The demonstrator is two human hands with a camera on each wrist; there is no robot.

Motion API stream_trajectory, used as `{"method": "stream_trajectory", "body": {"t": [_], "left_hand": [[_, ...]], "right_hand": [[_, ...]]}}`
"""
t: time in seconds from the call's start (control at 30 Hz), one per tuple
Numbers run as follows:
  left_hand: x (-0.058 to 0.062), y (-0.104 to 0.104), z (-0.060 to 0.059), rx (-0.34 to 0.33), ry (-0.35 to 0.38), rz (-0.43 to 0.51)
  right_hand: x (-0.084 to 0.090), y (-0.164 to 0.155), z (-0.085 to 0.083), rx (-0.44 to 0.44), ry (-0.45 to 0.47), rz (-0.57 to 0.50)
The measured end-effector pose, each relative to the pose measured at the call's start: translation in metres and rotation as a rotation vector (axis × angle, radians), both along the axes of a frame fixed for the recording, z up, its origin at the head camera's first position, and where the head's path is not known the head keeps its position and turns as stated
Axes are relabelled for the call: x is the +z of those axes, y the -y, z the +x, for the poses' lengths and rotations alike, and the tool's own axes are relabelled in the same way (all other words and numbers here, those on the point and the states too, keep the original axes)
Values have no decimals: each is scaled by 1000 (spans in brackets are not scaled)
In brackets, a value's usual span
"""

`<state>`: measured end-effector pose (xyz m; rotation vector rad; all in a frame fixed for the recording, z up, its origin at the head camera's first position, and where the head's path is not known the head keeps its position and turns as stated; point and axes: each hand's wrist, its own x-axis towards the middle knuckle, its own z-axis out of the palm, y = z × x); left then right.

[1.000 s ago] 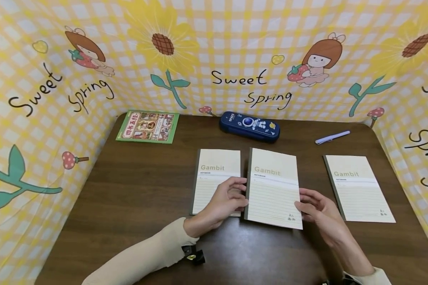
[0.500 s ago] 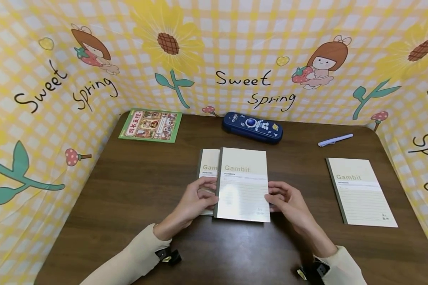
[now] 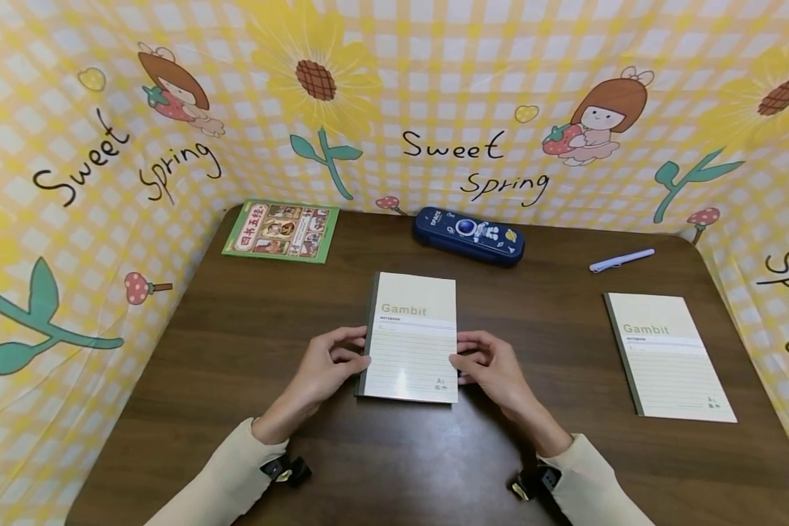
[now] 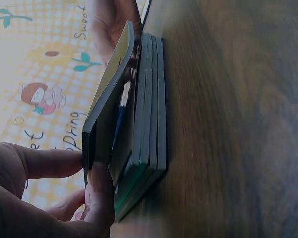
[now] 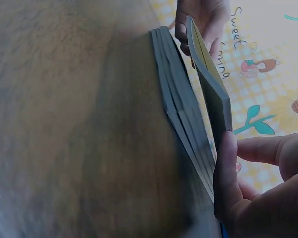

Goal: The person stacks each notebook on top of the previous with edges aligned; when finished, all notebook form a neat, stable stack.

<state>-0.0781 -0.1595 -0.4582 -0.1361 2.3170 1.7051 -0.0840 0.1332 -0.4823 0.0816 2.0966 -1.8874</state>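
Both hands hold a cream Gambit notebook (image 3: pixel 410 340) with a dark spine, its cover facing up. My left hand (image 3: pixel 325 365) pinches the spine edge between thumb and fingers. At the opposite edge, my right hand (image 3: pixel 493 365) grips it the same way. Seen from the left wrist, the held notebook (image 4: pixel 107 94) is raised and tilted over a neat stack of notebooks (image 4: pixel 151 99), with a gap between them. The right wrist view also shows this stack (image 5: pixel 176 89) below the lifted notebook (image 5: pixel 211 84). From the head, the held notebook hides nearly all of the stack.
Another Gambit notebook (image 3: pixel 671 358) lies alone on the brown table (image 3: pixel 223 394) at the right. Along the back are a green-bordered booklet (image 3: pixel 281 231), a navy space-themed pencil case (image 3: pixel 468 236) and a lilac pen (image 3: pixel 621 261). A yellow checked cloth (image 3: pixel 434 88) encloses the far sides.
Both hands have carried the notebook leftward, from beside the stack to over it, so it now covers the stacked notebook seen earlier. The camera view has shifted slightly.
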Motion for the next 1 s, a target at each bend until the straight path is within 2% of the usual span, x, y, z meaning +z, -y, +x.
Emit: {"method": "stream_trajectory", "body": {"t": [0.2, 0.43, 0.77, 1.0], "left_hand": [[-4, 3, -4, 16, 19, -61], [-8, 3, -5, 16, 1, -111], [-10, 3, -5, -7, -20, -146], [-7, 2, -5, -21, -26, -174]], "right_hand": [[-4, 8, -1, -31, -56, 93], [-6, 8, -1, -19, -128, 211], [-4, 8, -3, -13, -168, 250], [-7, 8, -4, -19, -198, 267]]}}
